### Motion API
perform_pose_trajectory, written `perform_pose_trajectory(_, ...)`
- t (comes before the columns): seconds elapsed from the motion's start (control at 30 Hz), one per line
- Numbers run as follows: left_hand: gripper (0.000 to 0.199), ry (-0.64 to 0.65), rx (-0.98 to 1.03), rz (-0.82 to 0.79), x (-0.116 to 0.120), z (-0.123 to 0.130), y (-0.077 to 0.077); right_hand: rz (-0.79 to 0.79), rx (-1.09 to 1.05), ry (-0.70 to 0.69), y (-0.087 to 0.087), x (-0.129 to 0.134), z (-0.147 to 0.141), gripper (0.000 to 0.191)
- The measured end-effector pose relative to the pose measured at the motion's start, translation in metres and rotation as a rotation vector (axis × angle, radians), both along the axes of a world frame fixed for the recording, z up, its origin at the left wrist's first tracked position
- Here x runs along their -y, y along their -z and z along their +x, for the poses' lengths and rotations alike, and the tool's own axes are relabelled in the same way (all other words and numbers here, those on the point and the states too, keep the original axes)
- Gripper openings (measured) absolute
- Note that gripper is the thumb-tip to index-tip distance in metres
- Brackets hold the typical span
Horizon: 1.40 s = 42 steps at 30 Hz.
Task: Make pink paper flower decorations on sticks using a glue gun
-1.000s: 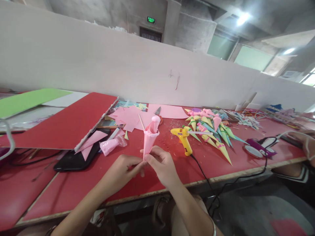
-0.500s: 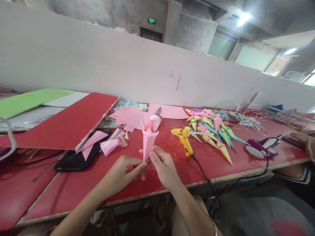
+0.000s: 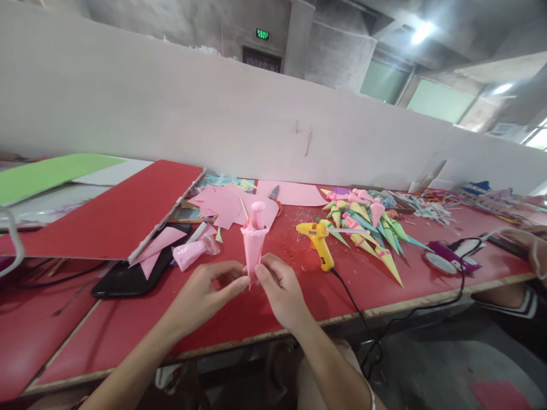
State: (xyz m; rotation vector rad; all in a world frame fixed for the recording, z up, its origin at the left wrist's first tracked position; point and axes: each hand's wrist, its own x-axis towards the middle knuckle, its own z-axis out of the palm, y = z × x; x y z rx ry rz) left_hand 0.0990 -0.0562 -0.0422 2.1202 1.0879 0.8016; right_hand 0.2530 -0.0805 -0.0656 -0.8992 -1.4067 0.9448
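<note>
A pink foam ice-cream cone (image 3: 253, 246) stands upright between my two hands, above the red table. It has a ruffled rim, a rounded pink top and a thin stick poking up at its left. My left hand (image 3: 213, 286) pinches the lower cone from the left, thumb towards the tip. From the right, my right hand (image 3: 280, 287) grips the same lower part, its thumb on the cone's side. The fingers behind the cone are partly hidden.
A yellow glue gun (image 3: 318, 242) lies to the right, its cord running over the table's edge. Behind it are several finished cones (image 3: 371, 219). Pink sheets (image 3: 226, 202), scissors (image 3: 276, 196) and a black tray (image 3: 128, 279) lie left and behind. Another person's hand (image 3: 541, 250) is far right.
The cone has shifted slightly left and turned in my fingers, now nearly straight upright. My left thumb has moved up a little along it.
</note>
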Motion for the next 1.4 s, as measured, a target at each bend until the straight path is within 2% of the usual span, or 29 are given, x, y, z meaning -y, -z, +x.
perform_pose_trajectory(0.1,0.027,-0.103,0.123,-0.025,-0.0023,-0.0020,-0.0007,0.003,0.057,0.008,0.0015,0.0005,-0.0025,0.022)
perform_pose_trajectory(0.3,0.023,-0.147,0.253,-0.165,-0.0019,-0.0018,0.0013,0.038,0.211,-0.060,0.0027,0.0026,-0.0087,0.020)
perform_pose_trajectory(0.43,0.024,-0.174,0.263,-0.199,-0.0001,-0.0011,0.0003,0.075,0.237,-0.066,0.0038,0.0030,-0.0095,0.017)
perform_pose_trajectory(0.7,0.023,-0.162,0.288,-0.214,0.0011,-0.0020,0.0019,0.136,0.276,-0.078,0.0056,0.0035,-0.0086,0.023)
perform_pose_trajectory(1.13,0.029,-0.174,0.194,-0.201,-0.0019,-0.0004,0.0015,0.128,0.503,0.046,0.0063,0.0047,-0.0065,0.017)
perform_pose_trajectory(1.4,0.031,-0.191,0.205,-0.242,-0.0003,-0.0033,-0.0002,0.145,0.444,0.024,0.0075,0.0041,-0.0057,0.021)
